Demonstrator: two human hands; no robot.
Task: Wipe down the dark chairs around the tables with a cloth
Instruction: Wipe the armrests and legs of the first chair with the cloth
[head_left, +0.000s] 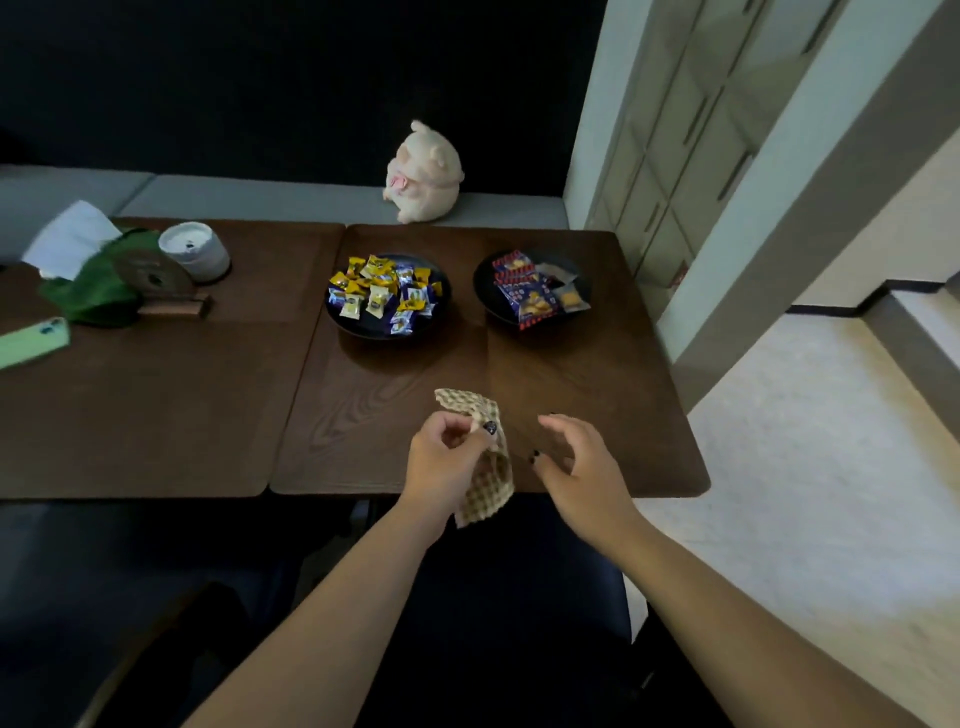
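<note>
My left hand (447, 462) grips a beige checked cloth (485, 467) just above the near edge of the right wooden table (597, 405); the cloth hangs down past the table edge. Just to its right, my right hand (576, 467) hovers with fingers loosely spread and holds nothing. A dark chair (519, 587) is tucked under the table below my arms. Another dark chair (104, 597) stands at the lower left, dim and partly cut off.
Two dark bowls stand on the right table, one of wrapped sweets (387, 299) and one of snack packets (532, 293). The left table (156, 415) carries a green cloth (98, 291), a tissue box, a white pot and a phone (31, 340). A plush toy (426, 174) sits on the grey bench.
</note>
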